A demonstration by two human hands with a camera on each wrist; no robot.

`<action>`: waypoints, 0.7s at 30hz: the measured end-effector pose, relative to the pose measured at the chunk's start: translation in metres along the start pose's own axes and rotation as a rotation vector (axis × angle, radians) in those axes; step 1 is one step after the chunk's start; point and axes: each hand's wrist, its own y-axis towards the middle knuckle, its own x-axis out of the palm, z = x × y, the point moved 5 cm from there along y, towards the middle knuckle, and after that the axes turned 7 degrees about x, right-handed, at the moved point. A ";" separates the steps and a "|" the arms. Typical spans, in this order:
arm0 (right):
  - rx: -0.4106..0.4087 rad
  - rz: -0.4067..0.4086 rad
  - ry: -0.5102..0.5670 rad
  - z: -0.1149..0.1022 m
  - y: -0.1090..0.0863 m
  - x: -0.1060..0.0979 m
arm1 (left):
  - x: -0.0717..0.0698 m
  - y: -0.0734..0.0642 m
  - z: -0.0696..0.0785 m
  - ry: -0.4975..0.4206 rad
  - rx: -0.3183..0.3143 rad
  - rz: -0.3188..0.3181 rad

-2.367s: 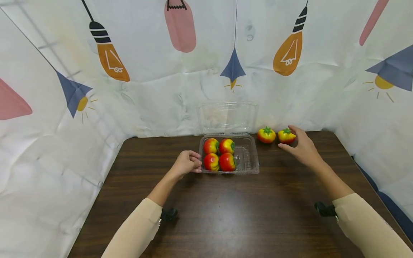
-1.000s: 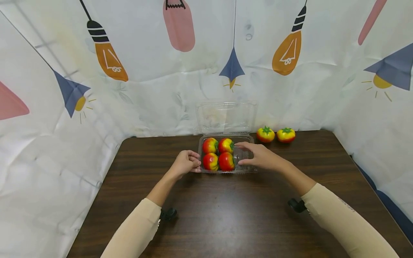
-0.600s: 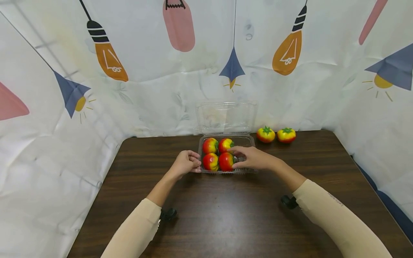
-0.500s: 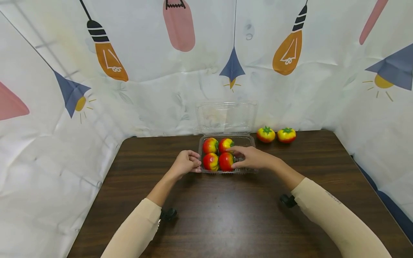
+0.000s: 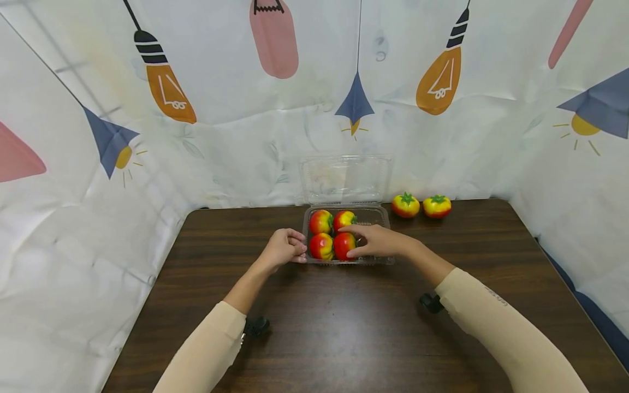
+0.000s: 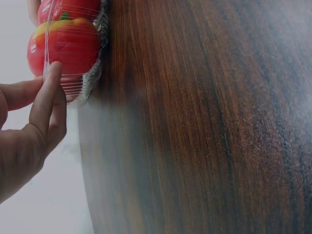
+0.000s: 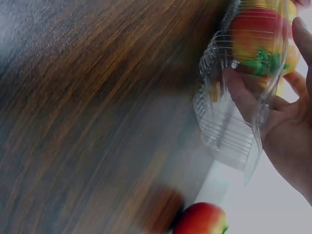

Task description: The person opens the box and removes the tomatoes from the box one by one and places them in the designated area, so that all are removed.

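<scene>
On a dark wood-grain bench [image 5: 324, 327] before a white curtain [image 5: 236, 153] (lamp prints [image 5: 355, 98] visible only in the head view), the left hand [image 5: 285, 246] pinches the open clear box [image 5: 373, 216], the right hand [image 5: 377, 241] curling round its front-right fruit [image 5: 344, 246].

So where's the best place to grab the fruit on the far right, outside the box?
I'd hold the far-right fruit around its plump middle, coming from the front right. It's round, with green leaves on top to avoid; the other loose fruit is close on its left, and the curtain hangs behind.
</scene>
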 end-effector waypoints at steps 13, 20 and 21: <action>-0.007 0.024 0.006 -0.001 0.009 0.007 | 0.000 0.000 0.001 0.003 -0.005 0.004; -0.013 0.039 0.004 -0.001 0.011 0.009 | 0.000 -0.002 0.003 0.001 -0.009 0.009; -0.012 0.039 0.002 -0.001 0.011 0.009 | 0.000 -0.002 0.003 0.003 -0.009 0.010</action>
